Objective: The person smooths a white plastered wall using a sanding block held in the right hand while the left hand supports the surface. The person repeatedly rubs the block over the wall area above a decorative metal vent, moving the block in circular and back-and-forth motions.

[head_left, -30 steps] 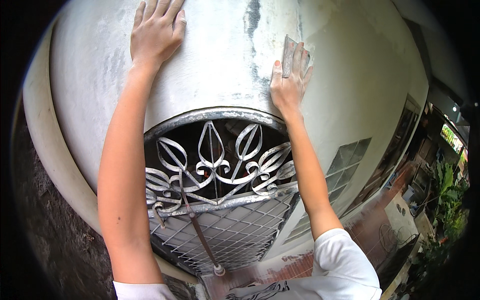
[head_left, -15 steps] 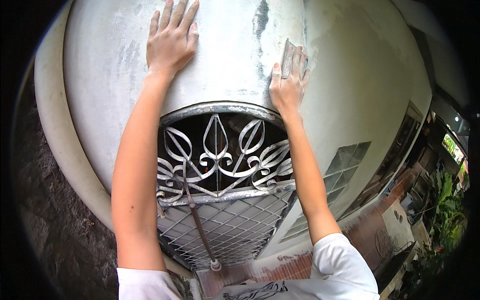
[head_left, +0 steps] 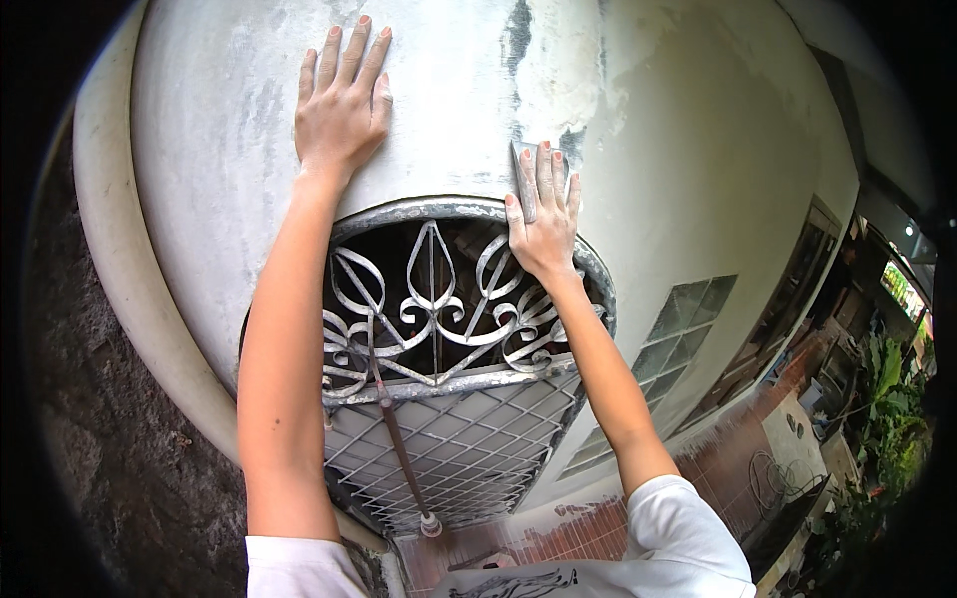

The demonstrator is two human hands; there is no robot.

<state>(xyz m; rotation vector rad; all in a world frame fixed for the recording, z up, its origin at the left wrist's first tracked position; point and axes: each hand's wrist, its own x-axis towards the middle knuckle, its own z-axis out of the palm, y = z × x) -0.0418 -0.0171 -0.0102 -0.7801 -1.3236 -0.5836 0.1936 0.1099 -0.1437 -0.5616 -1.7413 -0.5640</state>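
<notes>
My left hand (head_left: 339, 110) lies flat on the white plastered wall (head_left: 209, 110) at upper left, fingers spread and holding nothing. My right hand (head_left: 543, 214), lower and to the right, presses a thin grey sheet (head_left: 518, 164), perhaps sandpaper, against the wall just above the arched opening. The sheet is largely hidden under my fingers, which are dusted white. Patchy grey marks and lighter filler show above that hand. Below both hands, the white scrolled iron grille (head_left: 432, 294) fills the arch, with diamond mesh (head_left: 449, 448) beneath.
A curved pipe or moulding (head_left: 110, 239) runs down the left beside rough dark wall (head_left: 120, 399). At right are a glass-block window (head_left: 678, 334), a doorway (head_left: 783, 289), leafy plants (head_left: 887, 389), coiled wire (head_left: 773, 478) and clutter. A reddish tiled floor (head_left: 578, 538) lies far below.
My right hand and the grey sheet have moved down and left toward the arch's top. My left hand has shifted slightly right and down in the view, still flat on the wall.
</notes>
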